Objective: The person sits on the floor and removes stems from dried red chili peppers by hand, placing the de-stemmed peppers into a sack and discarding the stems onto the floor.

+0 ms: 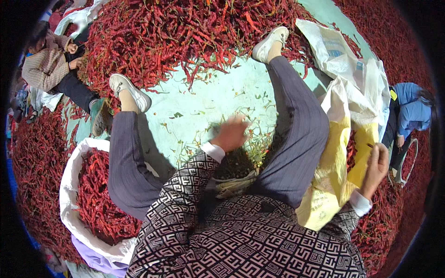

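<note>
My left hand (232,133) is blurred by motion above the pale green ground sheet (208,97). Its fingers point forward, and whether they hold anything is not clear. Below it, between my legs, lies a heap of green chili stems (257,149) at the mouth of a sack. Off to the right, my right hand (377,168) is raised over the yellow and white woven sack (330,194). A small dark piece (370,145), possibly a dried chili, sticks out between its thumb and fingers. Red chilies show in the sack's opening beneath.
A large heap of red chilies (187,34) lies ahead, past my shoes. At my left stands a white sack (67,198) filled with red chilies (104,201). One person (48,66) sits at the left; another (412,109) bends over at the right.
</note>
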`<state>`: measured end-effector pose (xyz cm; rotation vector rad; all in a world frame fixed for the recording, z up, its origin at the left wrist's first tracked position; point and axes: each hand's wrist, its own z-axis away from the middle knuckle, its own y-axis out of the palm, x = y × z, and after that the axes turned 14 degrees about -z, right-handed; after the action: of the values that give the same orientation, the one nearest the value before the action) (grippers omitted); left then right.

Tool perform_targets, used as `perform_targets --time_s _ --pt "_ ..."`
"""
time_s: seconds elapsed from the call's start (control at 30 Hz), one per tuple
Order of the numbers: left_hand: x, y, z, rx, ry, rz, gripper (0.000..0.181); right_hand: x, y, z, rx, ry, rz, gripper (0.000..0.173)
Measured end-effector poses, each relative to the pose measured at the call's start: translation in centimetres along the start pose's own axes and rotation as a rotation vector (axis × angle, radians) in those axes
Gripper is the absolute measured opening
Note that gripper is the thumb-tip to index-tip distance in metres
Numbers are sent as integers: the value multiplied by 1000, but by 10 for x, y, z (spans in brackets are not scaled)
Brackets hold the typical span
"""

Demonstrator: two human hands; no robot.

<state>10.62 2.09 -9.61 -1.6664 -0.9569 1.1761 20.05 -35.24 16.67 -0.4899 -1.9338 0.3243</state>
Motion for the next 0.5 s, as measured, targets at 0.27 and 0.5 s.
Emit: perform_targets --time_s 0.27,0.5 --pt "53 -55 -73 504 104 229 34 13 170 -5 337 259 -343 16" --pt "247 -117 -68 -703 -614 -126 49 -42 439 -60 718 137 -632 35"
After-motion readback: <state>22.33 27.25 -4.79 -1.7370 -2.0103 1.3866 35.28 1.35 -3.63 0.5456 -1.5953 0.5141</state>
